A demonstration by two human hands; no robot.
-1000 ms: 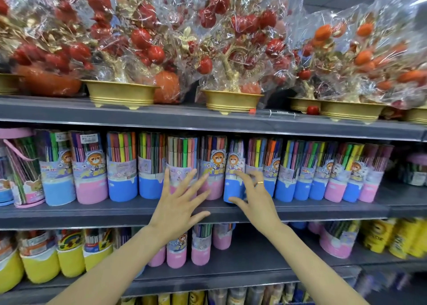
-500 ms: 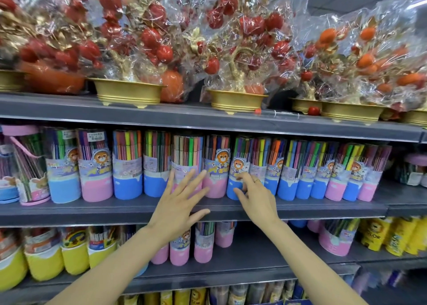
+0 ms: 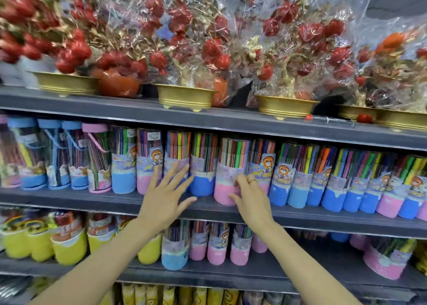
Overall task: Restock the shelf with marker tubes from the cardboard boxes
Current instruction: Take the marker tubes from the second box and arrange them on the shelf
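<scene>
A long row of clear marker tubes [image 3: 300,177] with blue or pink bases stands on the middle grey shelf [image 3: 92,198]. My left hand [image 3: 165,198] is spread flat with straight fingers; its fingertips reach the tubes behind it and it holds nothing. My right hand [image 3: 253,200], with a ring on one finger, rests its fingertips and thumb against a pink-based tube [image 3: 225,166] that leans slightly out of the row. No cardboard box is in view.
Gold pots [image 3: 184,97] of red fruit ornaments in cellophane fill the top shelf. Taller tubes with handles [image 3: 55,161] stand at the left of the middle shelf. Below are yellow-based tubs [image 3: 67,249] and several pink-based tubes [image 3: 217,251].
Both hands have slid left along the row. My right hand went from a blue-based tube to the pink-based one. The camera has turned left and moved closer.
</scene>
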